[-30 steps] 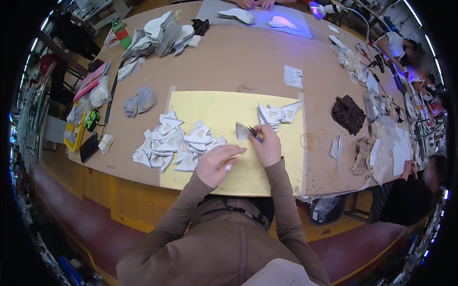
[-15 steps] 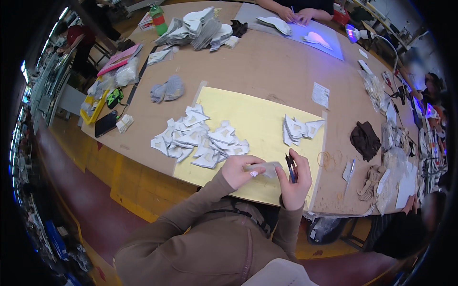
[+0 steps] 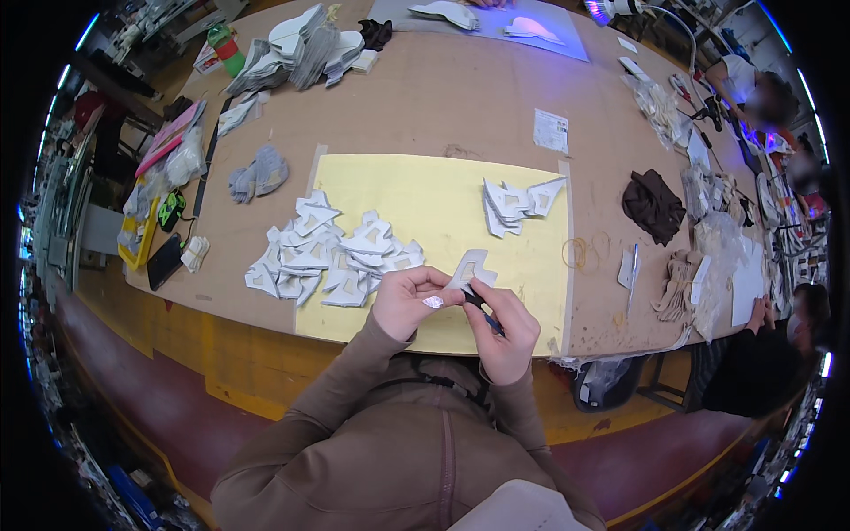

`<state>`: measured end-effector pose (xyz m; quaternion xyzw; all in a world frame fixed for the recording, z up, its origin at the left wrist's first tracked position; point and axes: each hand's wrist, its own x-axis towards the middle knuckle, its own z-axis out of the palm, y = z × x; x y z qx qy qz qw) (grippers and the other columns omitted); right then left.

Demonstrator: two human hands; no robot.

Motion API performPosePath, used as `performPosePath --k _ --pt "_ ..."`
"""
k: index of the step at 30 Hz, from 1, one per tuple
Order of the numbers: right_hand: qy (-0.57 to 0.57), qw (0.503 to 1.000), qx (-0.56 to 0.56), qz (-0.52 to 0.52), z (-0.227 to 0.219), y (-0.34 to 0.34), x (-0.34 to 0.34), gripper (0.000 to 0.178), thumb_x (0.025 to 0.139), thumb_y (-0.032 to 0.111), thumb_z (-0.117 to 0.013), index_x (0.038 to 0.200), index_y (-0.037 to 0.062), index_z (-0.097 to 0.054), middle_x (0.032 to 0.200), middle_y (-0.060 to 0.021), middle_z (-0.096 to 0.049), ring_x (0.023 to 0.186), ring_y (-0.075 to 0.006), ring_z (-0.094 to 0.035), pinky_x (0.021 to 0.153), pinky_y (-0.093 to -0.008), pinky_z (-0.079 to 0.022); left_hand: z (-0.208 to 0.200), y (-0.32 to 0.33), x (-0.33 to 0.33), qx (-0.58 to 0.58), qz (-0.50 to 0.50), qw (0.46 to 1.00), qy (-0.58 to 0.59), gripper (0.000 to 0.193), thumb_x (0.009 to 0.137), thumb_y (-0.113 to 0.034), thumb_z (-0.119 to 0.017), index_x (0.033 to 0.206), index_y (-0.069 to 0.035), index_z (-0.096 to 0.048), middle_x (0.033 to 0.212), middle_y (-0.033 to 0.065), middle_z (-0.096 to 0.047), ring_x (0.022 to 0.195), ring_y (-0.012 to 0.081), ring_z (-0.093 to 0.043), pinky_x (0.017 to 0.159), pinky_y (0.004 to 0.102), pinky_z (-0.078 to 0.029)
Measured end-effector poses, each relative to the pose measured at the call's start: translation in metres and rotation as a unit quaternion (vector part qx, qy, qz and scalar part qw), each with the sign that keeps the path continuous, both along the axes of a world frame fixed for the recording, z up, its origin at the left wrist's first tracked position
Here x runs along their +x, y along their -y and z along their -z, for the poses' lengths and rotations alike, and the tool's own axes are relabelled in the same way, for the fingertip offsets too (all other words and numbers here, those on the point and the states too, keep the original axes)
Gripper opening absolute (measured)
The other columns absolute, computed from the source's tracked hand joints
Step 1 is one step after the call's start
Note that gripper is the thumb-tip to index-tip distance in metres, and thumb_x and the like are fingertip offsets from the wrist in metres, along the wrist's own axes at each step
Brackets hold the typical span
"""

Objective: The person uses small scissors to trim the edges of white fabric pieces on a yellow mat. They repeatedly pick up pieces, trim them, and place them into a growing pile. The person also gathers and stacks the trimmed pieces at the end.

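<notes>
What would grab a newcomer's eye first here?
Probably the yellow sheet at centre, with a jumbled pile of white cutouts across its left edge. At its near side, the left hand and right hand hold a single cutout, the right also a dark tool. Top right, a lamp glows violet.

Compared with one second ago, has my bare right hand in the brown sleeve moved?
Yes: your right hand has come closer to the near edge of the flat yellow sheet.

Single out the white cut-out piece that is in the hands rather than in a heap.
The flat, angular white piece held between the left hand and right hand; the others lie in the larger left heap or smaller right heap.
</notes>
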<state>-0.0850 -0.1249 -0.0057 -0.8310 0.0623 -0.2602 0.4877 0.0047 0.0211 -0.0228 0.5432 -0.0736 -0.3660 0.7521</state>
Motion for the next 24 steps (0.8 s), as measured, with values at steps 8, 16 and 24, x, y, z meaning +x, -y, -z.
performPosePath --k 8,16,24 --pt "-0.011 1.000 0.021 -0.015 -0.003 -0.001 -0.002 0.034 0.076 -0.006 -0.071 0.109 -0.0007 -0.068 0.082 -0.0093 -0.065 0.056 -0.0107 -0.046 0.050 -0.0244 -0.037 -0.005 -0.003 -0.005 0.012 -0.018 0.999 0.044 0.020 0.086 0.000 -0.069 0.103 0.010 -0.064 0.096 0.0130 -0.069 0.088 0.0140 -0.067 0.081 0.0246 -0.054" --pt "-0.036 0.998 0.058 -0.016 -0.012 -0.003 -0.004 0.030 0.077 -0.006 -0.071 0.107 -0.0016 -0.068 0.084 -0.0135 -0.066 0.072 -0.0213 -0.065 0.062 -0.0289 -0.050 -0.009 -0.004 -0.004 -0.016 -0.002 0.999 0.042 0.021 0.084 0.001 -0.070 0.103 0.009 -0.065 0.093 0.0084 -0.067 0.087 0.0102 -0.063 0.079 0.0231 -0.052" --pt "-0.023 0.997 0.071 -0.004 -0.013 -0.008 -0.006 0.029 0.078 -0.006 -0.070 0.107 -0.0030 -0.067 0.083 -0.0127 -0.065 0.070 -0.0193 -0.063 0.060 -0.0276 -0.049 -0.003 -0.004 -0.006 -0.039 0.005 0.999 0.035 0.020 0.086 0.001 -0.068 0.105 0.007 -0.065 0.095 0.0071 -0.066 0.089 0.0099 -0.062 0.081 0.0241 -0.051"
